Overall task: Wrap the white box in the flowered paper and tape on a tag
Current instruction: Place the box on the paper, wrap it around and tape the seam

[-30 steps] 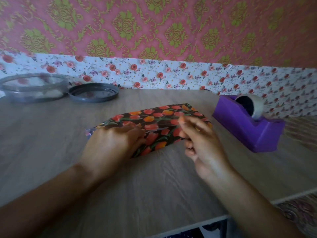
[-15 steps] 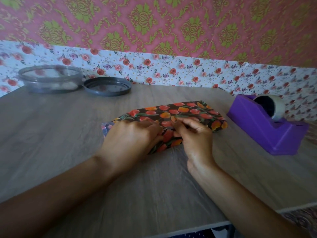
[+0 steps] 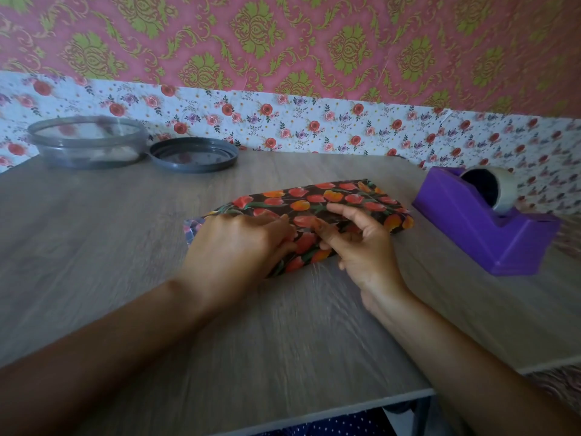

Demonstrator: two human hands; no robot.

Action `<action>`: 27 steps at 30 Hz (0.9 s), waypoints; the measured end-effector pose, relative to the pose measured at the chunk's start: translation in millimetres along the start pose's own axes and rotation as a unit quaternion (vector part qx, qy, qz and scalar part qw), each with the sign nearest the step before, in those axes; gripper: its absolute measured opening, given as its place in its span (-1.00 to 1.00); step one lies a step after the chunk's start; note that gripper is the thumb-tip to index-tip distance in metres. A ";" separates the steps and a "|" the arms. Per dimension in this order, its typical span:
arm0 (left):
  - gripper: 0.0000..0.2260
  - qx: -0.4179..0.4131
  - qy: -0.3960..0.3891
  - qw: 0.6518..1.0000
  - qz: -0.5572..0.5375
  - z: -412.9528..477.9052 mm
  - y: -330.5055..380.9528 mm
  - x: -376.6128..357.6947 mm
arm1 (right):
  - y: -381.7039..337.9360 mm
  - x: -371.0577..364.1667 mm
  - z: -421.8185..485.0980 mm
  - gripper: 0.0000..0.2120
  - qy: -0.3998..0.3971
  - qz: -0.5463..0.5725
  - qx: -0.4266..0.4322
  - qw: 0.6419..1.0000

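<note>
The box is fully covered by the dark flowered paper [image 3: 345, 196] and lies flat in the middle of the wooden table [image 3: 94, 247]; no white shows. My left hand [image 3: 239, 243] lies over the parcel's left half, its fingers curled down onto the paper fold. My right hand [image 3: 361, 247] is just right of it, with thumb and forefinger stretched out and pressing on the paper at the front seam. A loose paper end [image 3: 191, 225] sticks out at the left. No tag is in view.
A purple tape dispenser [image 3: 471, 225] with its tape roll [image 3: 500, 190] stands to the right of the parcel. At the back left are a clear round container [image 3: 85, 143] and its grey lid [image 3: 193, 154]. The table's front edge [image 3: 314, 413] is close to me.
My right hand has slid from the parcel's right part toward the middle, next to my left hand, and its thumb and forefinger have spread out over the seam. The left hand stays put.
</note>
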State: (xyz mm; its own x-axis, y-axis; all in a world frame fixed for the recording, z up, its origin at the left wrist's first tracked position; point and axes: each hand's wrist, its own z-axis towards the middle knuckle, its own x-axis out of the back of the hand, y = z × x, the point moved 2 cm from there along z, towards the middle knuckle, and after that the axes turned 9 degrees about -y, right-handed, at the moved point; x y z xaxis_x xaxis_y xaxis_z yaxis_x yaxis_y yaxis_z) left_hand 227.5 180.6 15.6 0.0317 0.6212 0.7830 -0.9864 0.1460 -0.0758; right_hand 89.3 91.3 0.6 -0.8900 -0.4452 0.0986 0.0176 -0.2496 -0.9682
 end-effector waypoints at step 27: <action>-0.69 -0.004 0.022 0.999 -0.039 0.9 -2.4 7.5 | -12.4 47.1 8.0 -0.27 -0.103 -0.487 0.072 0.865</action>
State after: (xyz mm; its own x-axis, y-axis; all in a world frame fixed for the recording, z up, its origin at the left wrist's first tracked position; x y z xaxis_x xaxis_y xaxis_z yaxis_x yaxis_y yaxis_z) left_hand 229.9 184.2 22.2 0.1156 0.6404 0.7593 -0.9794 0.2008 -0.0203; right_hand 50.8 66.6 19.0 -0.4147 -0.1050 0.9039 -0.6243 -0.6898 -0.3666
